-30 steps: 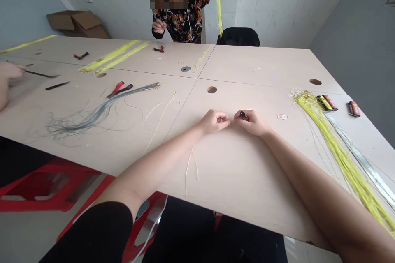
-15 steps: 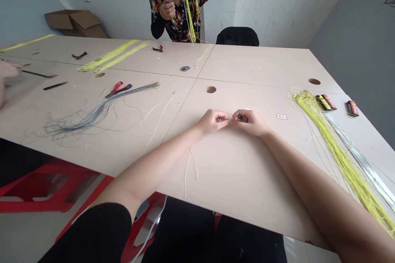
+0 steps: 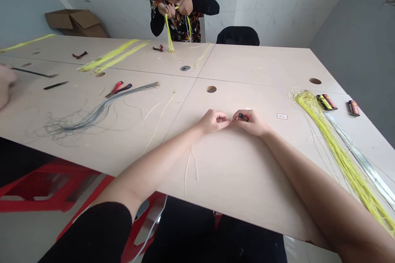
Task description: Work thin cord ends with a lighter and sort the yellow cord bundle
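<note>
The head-worn camera looked forward and down from the person's own viewpoint, with the left hand (image 3: 214, 121) and right hand (image 3: 251, 123) close below it. It faced across the tabletop (image 3: 262, 65) toward the far wall (image 3: 222, 0) and a co-worker (image 3: 179, 20) well away.

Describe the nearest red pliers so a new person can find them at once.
On the wooden table, find the spread grey wires left of the arms. The pliers lie beyond them, red-and-black handled, closer than two small red tools further off.

yellow cord (image 3: 339, 165), red pliers (image 3: 119, 89), floral black blouse (image 3: 197, 2)
</note>
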`<state>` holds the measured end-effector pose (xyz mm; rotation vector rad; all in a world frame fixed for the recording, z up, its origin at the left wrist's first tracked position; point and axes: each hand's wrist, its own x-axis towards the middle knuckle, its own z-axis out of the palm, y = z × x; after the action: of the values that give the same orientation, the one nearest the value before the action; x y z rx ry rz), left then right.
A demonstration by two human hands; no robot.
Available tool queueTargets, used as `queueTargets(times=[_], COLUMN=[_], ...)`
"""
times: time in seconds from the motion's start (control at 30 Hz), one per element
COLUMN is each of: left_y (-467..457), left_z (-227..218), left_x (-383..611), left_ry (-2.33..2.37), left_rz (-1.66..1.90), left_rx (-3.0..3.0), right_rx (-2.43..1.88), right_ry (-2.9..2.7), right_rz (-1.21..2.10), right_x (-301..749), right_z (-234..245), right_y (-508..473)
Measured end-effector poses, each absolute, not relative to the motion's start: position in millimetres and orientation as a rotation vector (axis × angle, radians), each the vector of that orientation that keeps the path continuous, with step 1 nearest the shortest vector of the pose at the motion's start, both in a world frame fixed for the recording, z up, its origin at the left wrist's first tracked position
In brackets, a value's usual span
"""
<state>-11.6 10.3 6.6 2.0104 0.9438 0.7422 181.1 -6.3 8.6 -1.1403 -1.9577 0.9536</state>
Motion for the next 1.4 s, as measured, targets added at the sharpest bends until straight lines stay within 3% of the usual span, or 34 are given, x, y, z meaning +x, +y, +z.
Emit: queueTargets(times=[0.7, 1.4], left_y=[9.6, 9.3], left_z=[7.0, 8.5], left_x=[-11.6, -10.4], left_ry=[0.939, 0.951], left_rz=[0.758, 0.765], left_rx=[1.998, 2.039], right_rx=[-1.141, -1.159], right_ry=[-1.911, -1.968], right_rz=[1.044, 0.935], right_x=[182.0, 179.9], right_z=[10.2, 9.4], right_y=[-6.6, -5.6])
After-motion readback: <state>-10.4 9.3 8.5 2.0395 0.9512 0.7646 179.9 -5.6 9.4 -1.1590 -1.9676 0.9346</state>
